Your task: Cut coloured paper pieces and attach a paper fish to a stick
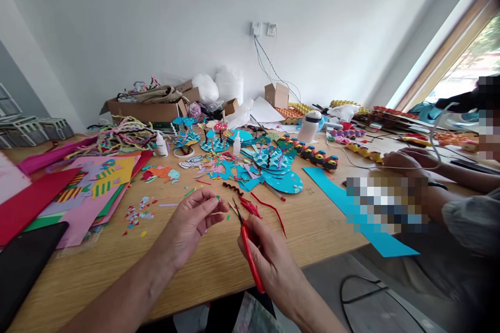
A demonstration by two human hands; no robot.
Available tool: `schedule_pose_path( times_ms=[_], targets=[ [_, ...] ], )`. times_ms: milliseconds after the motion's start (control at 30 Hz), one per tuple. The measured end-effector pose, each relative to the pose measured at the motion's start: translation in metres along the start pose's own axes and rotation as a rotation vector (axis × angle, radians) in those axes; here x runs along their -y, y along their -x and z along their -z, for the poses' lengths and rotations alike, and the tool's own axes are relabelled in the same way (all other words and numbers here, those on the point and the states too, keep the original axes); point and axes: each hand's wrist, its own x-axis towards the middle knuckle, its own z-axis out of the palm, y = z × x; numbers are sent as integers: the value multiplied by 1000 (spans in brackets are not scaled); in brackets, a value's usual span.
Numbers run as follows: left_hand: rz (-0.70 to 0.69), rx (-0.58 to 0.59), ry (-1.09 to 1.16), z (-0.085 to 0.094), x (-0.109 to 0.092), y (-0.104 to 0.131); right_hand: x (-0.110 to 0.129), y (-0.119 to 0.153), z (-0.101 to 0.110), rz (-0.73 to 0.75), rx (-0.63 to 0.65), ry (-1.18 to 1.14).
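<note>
Our left grip point(197, 214) pinches a green scrap point(218, 198); our right grip point(270, 251) encloses red scissors point(249, 260); best we angle blades point(236, 212) off skin.

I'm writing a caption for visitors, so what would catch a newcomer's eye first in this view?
Probably the red-handled scissors in the right hand, low in the centre. Next, the bright blue strip slanting across the table's right side and past its near edge. Then the bold red sheet among the coloured papers at left.
</note>
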Motion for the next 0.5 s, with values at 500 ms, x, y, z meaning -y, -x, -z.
schedule_pose_path(
  times_ms=[500],
  targets=[
    [-14,129,-37,-3,-9,2,6,-15,0,122,1,202]
  ],
)
